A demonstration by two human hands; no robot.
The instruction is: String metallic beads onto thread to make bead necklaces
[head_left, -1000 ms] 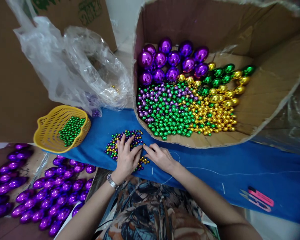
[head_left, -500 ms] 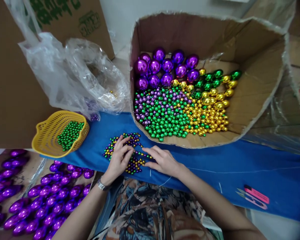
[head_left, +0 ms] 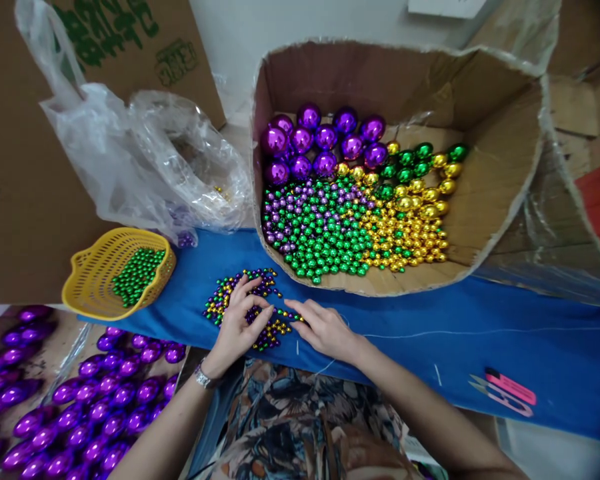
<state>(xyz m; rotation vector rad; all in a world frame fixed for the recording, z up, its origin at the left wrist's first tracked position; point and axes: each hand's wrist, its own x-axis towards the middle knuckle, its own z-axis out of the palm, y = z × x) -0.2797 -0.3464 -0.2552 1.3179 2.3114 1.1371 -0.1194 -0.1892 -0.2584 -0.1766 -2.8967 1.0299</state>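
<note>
Hundreds of tiny shiny beads everywhere, all that metallic purple, green and gold look. Both hands are down on a small bead pile (head_left: 240, 303) of mixed colours that sits on the blue cloth (head_left: 430, 327) covering the desk, right in front of the person. The left hand (head_left: 237, 320) lies over the pile with fingers spread and curled, fingertips in the beads. The right hand (head_left: 323, 327) is just beside it, fingers pinched together on a short strung run of beads (head_left: 285, 312) at the pile's edge. A thin white thread (head_left: 430, 333) trails off from that hand across the cloth to the right.

Behind the pile is a big cardboard box (head_left: 500, 180) with a torn, floppy rim, lying open toward the person. Inside it: large round purple balls (head_left: 320, 140) at the back, then a wide spread of small green beads (head_left: 325, 233) mixed with some purple, and gold beads (head_left: 415, 227) to the right.

Left of that there's a yellow plastic basket (head_left: 93, 287) with a lattice wall, holding only small green beads. A crinkly clear plastic bag (head_left: 145, 160) slumps behind it. Down at the lower left, glossy oval purple beads (head_left: 80, 413) lie spread on a brown surface. Pink snips (head_left: 507, 393) lie on the cloth far right.
</note>
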